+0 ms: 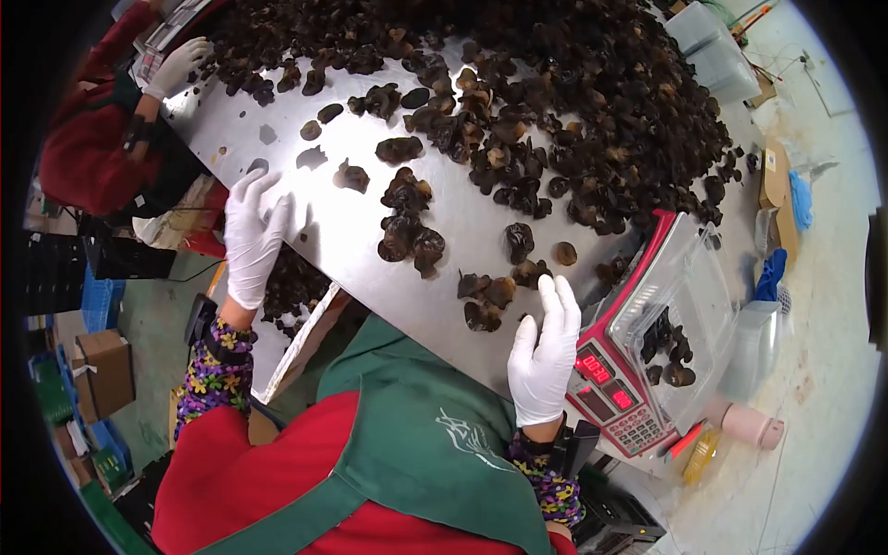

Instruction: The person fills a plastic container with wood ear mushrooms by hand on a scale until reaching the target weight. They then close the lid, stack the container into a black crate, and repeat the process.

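My left hand (254,239), in a white glove, hovers at the near left edge of the metal table (342,231), fingers apart and holding nothing. My right hand (544,356), also gloved in white, is at the near edge between a small cluster of dark fungus pieces (486,296) and the red scale (615,388); its fingers are spread with nothing in them. On the scale, a clear plastic container (689,324) holds several dark pieces. Loose dark fungus (404,231) lies between my hands, and a large heap (610,102) covers the far side.
A co-worker's gloved hand (180,67) is by the heap at upper left. Clear containers (712,55) stand at upper right. A pink cup (751,426) and a yellow item (700,455) lie beyond the scale. Below the table's left edge is a white-rimmed bin (298,342) with dark pieces.
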A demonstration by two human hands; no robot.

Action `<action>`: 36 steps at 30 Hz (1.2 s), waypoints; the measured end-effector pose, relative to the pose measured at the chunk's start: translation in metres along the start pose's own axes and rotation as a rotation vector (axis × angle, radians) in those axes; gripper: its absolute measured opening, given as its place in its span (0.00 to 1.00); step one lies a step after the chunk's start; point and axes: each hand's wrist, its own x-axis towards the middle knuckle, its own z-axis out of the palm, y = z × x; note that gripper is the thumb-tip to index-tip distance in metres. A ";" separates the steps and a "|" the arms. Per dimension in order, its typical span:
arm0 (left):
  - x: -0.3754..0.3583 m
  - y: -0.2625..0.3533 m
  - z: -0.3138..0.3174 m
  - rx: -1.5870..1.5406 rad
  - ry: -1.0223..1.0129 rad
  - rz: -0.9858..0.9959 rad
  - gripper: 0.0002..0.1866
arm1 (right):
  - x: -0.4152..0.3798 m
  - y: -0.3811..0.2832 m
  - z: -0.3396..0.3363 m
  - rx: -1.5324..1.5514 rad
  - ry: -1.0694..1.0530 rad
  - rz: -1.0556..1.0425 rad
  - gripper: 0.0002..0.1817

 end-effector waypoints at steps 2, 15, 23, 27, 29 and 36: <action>0.006 0.011 0.021 -0.113 -0.082 -0.002 0.20 | -0.002 0.001 -0.003 0.004 -0.001 0.020 0.29; 0.018 0.095 0.072 -0.486 -0.356 0.183 0.23 | 0.011 0.001 0.014 -0.036 -0.046 0.031 0.33; 0.040 0.071 0.074 -0.243 -0.198 0.080 0.22 | 0.050 0.009 0.047 -0.296 -0.156 0.107 0.27; 0.063 0.076 0.082 -0.227 -0.294 0.277 0.25 | 0.041 0.015 0.056 -0.273 -0.083 -0.045 0.20; 0.070 0.083 0.082 -0.265 -0.428 0.431 0.24 | 0.034 0.010 0.052 -0.188 -0.079 -0.026 0.19; 0.018 0.080 0.058 -0.527 -0.524 0.333 0.30 | -0.020 -0.001 0.045 -0.187 -0.089 -0.099 0.33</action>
